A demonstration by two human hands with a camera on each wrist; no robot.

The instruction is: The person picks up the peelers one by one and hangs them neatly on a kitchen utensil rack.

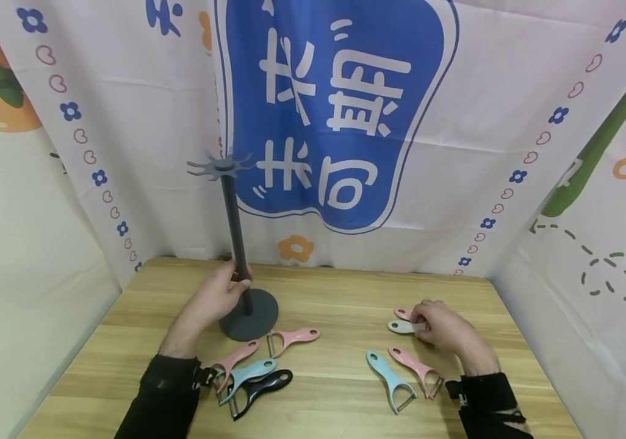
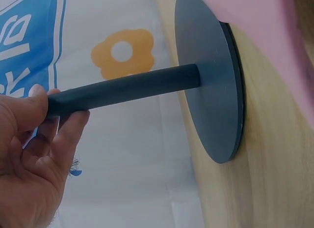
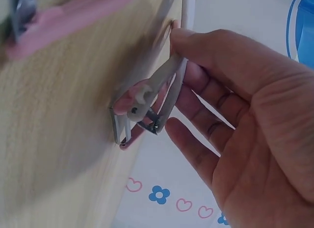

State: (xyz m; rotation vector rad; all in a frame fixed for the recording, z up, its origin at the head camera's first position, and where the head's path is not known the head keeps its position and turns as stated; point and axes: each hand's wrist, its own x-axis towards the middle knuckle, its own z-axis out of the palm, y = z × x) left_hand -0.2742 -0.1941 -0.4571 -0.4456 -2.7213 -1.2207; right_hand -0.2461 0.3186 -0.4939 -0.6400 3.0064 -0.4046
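Note:
My left hand (image 1: 216,291) grips the pole (image 2: 122,90) of a dark grey stand low down, fingers and thumb curled round it. The stand is upright on its round base (image 1: 265,308), and its top (image 1: 222,166) branches into several wavy hooks. On the right side of the table, my right hand (image 1: 445,328) pinches a white peeler (image 3: 169,71) between thumb and fingers. Just behind it lies a pink peeler (image 3: 130,99), partly hidden by the white one and the hand. Whether the white peeler still touches the table I cannot tell.
Left of centre lie two pink peelers (image 1: 299,335), a light blue peeler (image 1: 256,368) and a black peeler (image 1: 273,382), some overlapping. In front of my right hand are another light blue peeler (image 1: 383,367) and pink peeler (image 1: 409,361). A printed curtain (image 1: 181,207) hangs behind the wooden table (image 1: 340,305).

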